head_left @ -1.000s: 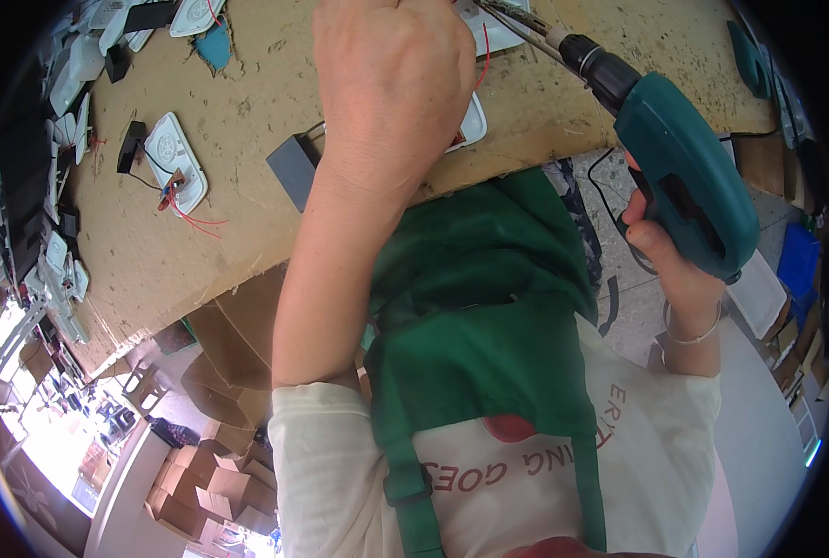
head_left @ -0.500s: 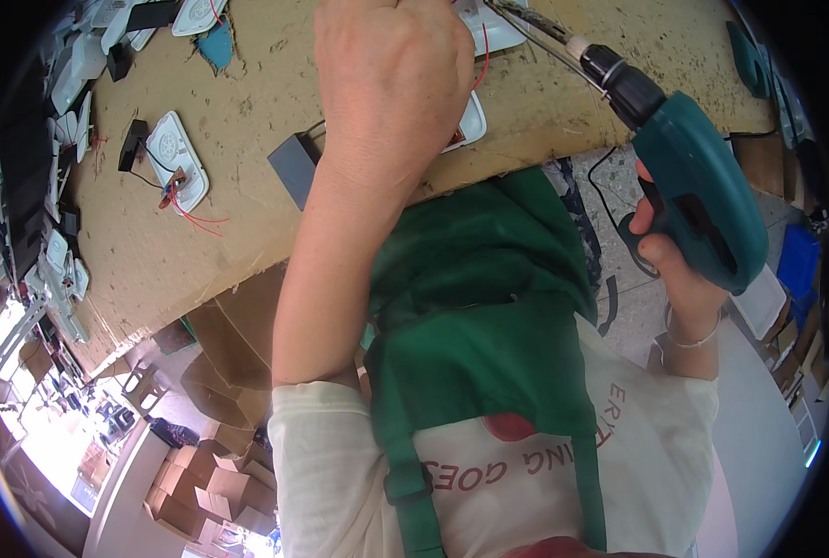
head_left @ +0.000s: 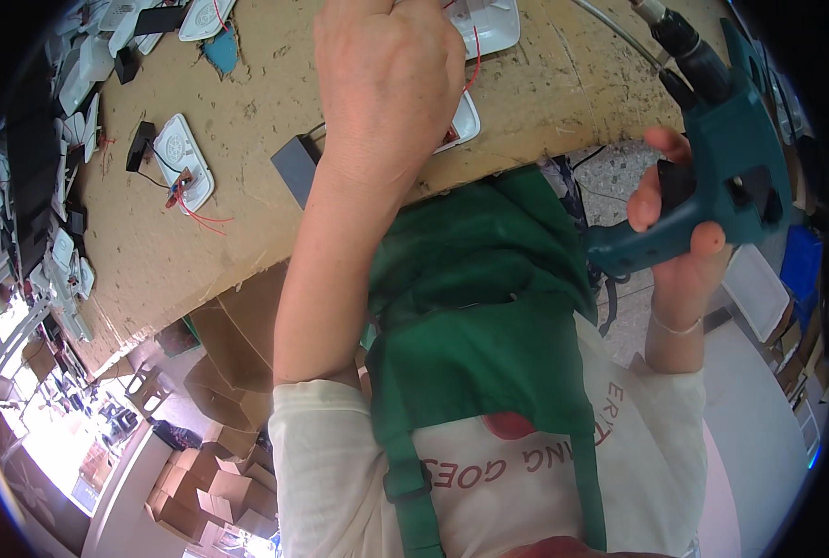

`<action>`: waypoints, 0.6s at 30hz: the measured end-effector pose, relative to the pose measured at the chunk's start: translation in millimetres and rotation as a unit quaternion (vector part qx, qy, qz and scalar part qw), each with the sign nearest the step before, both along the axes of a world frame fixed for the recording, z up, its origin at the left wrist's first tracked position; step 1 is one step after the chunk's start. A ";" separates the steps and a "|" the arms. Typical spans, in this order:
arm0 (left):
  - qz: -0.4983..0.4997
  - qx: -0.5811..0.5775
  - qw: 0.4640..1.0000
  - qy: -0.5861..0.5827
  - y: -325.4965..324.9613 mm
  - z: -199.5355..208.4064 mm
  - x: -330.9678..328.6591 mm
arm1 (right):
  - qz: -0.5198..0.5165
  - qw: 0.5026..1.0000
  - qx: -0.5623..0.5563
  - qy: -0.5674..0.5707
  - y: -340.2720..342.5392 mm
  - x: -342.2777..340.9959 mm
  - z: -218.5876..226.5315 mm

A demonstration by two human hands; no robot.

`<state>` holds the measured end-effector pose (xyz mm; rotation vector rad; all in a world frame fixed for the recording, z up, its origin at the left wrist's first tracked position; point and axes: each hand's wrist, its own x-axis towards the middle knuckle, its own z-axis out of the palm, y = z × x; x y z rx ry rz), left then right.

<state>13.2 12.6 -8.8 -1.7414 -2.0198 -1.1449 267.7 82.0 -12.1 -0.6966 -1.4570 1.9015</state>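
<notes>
Along the left edge of the desk, a heap of white plastic housings is lying. Further in, a separate white housing is resting beside a small black box, its red wires trailing toward the near edge. Off the near-left corner, cardboard boxes are standing open. Past the near edge's right end, a white tray is lying near a blue bin.

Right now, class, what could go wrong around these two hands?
The right hand holds the teal power tool with spread fingers, so its grip might slip.
A loose red wire curves beside the left hand and could snag.
The grey box sits at the table edge by the left forearm, which might knock it off.
</notes>
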 end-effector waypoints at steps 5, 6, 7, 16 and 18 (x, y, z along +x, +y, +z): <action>0.020 -0.058 0.998 0.025 -12.2 15.9 6.8 | 0.078 0.982 -0.102 0.142 12.0 -21.5 -17.6; 0.042 -0.074 0.996 0.037 -17.0 17.3 9.6 | 0.092 0.979 -0.102 0.152 13.5 -25.0 -19.1; 0.051 -0.081 0.994 0.044 -19.4 16.8 11.2 | 0.087 0.977 -0.105 0.165 14.0 -28.2 -20.0; 0.025 -0.171 0.975 0.140 -15.5 13.4 19.3 | 0.061 0.947 -0.242 0.201 1.8 -57.4 -14.7; 0.024 -0.207 0.971 0.115 -12.3 17.8 20.6 | 0.063 0.929 -0.278 0.236 4.8 -62.3 -11.9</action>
